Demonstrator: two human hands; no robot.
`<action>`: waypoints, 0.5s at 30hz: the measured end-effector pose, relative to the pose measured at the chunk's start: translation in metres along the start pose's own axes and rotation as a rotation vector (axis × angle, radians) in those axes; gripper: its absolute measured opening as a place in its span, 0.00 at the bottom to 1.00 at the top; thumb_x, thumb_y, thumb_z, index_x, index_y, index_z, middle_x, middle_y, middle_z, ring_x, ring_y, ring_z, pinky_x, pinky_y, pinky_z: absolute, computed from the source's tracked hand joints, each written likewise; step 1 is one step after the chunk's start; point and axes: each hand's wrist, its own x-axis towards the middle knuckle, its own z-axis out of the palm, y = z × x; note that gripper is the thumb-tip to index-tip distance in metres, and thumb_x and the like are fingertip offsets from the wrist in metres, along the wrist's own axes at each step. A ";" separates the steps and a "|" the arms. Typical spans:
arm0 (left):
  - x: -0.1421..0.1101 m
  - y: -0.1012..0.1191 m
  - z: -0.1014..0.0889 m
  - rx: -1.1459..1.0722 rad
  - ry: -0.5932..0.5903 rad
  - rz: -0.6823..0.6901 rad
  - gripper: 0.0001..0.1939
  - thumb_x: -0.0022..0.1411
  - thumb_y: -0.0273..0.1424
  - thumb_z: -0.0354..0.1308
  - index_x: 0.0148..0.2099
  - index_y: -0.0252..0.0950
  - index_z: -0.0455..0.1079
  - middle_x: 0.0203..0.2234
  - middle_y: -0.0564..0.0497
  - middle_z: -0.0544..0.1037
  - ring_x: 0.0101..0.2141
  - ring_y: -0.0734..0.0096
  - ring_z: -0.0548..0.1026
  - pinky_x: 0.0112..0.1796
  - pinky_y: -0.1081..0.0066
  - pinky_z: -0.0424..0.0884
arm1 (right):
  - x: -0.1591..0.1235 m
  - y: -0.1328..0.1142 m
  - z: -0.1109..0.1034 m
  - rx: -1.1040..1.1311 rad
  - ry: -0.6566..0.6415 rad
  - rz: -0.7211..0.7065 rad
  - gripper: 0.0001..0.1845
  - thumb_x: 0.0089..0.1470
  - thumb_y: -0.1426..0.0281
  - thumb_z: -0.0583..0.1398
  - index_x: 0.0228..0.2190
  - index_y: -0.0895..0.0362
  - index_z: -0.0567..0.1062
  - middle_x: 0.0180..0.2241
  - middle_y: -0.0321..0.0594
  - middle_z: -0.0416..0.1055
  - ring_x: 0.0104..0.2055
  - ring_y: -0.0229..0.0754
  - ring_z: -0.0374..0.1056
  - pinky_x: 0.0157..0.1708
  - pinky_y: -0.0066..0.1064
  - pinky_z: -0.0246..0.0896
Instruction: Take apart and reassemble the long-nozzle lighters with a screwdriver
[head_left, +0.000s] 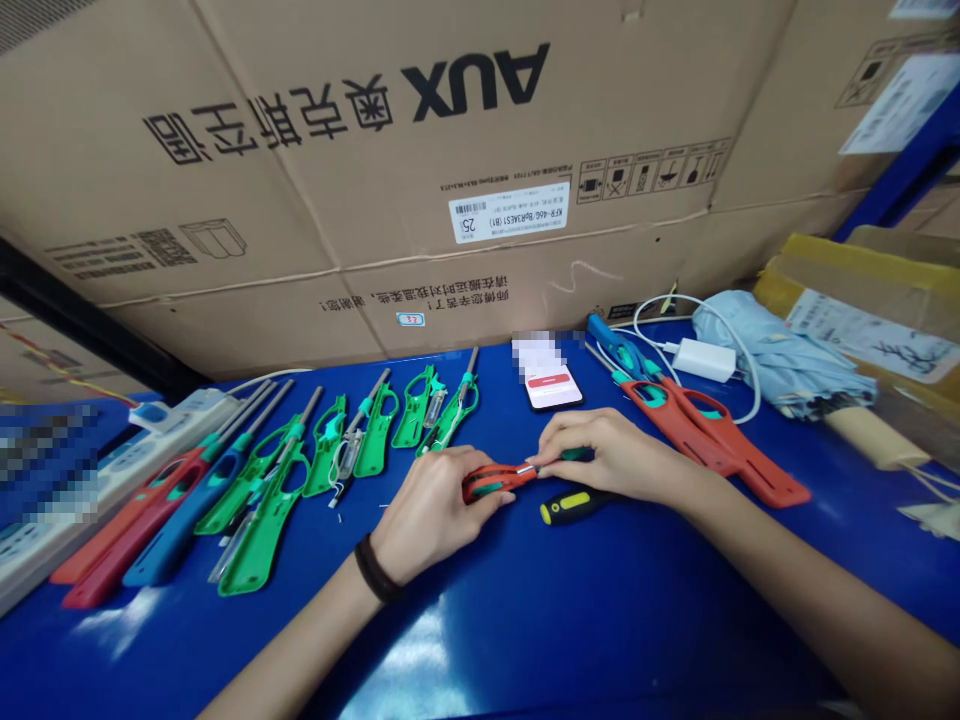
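Note:
My left hand (435, 510) is closed around a red gas lighter (487, 482) with green inside its trigger opening. Its metal end points right, toward my right hand (615, 455), whose thumb and fingers pinch at that end. A dark green piece (576, 454) shows beside the right fingers; what it belongs to is partly hidden. Just below lies a black and yellow screwdriver handle (574, 505). Left of my hands lie several opened green lighter shells (262, 540), some with metal tubes, clear tanks and wires exposed.
Red lighters (142, 530) and a blue lighter (187, 510) lie by a white power strip (112, 475). Behind my hands is a phone (555, 385). More red lighters (720, 440), a white charger (703, 360) and a folded light-blue umbrella (780, 350) lie right. A large carton (360, 230) stands behind.

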 end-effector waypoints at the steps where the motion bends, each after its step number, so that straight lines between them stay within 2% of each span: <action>1: 0.000 0.001 -0.001 0.008 -0.003 -0.001 0.06 0.57 0.33 0.60 0.36 0.37 0.74 0.28 0.52 0.77 0.28 0.69 0.73 0.29 0.74 0.63 | 0.000 -0.001 0.000 -0.001 -0.005 -0.004 0.05 0.51 0.74 0.63 0.32 0.58 0.80 0.33 0.41 0.76 0.35 0.38 0.72 0.37 0.27 0.65; 6: -0.002 0.001 -0.001 0.007 -0.043 -0.025 0.08 0.58 0.34 0.60 0.32 0.35 0.72 0.24 0.53 0.75 0.25 0.71 0.70 0.26 0.74 0.60 | 0.001 -0.005 0.000 -0.003 -0.034 -0.010 0.05 0.51 0.74 0.63 0.33 0.58 0.80 0.33 0.41 0.76 0.34 0.38 0.72 0.37 0.27 0.65; 12: 0.002 -0.006 -0.001 -0.063 -0.034 0.044 0.08 0.58 0.34 0.61 0.41 0.40 0.75 0.31 0.54 0.78 0.30 0.71 0.74 0.31 0.74 0.64 | 0.000 -0.005 -0.003 -0.017 -0.025 0.023 0.05 0.51 0.74 0.63 0.32 0.56 0.80 0.33 0.39 0.76 0.35 0.38 0.72 0.38 0.28 0.65; 15: 0.004 -0.008 -0.004 -0.052 -0.068 0.089 0.10 0.57 0.30 0.61 0.43 0.40 0.74 0.34 0.54 0.78 0.33 0.69 0.74 0.35 0.73 0.66 | 0.002 -0.004 -0.003 -0.013 -0.022 0.046 0.05 0.51 0.73 0.64 0.32 0.57 0.80 0.33 0.40 0.77 0.35 0.39 0.72 0.37 0.28 0.65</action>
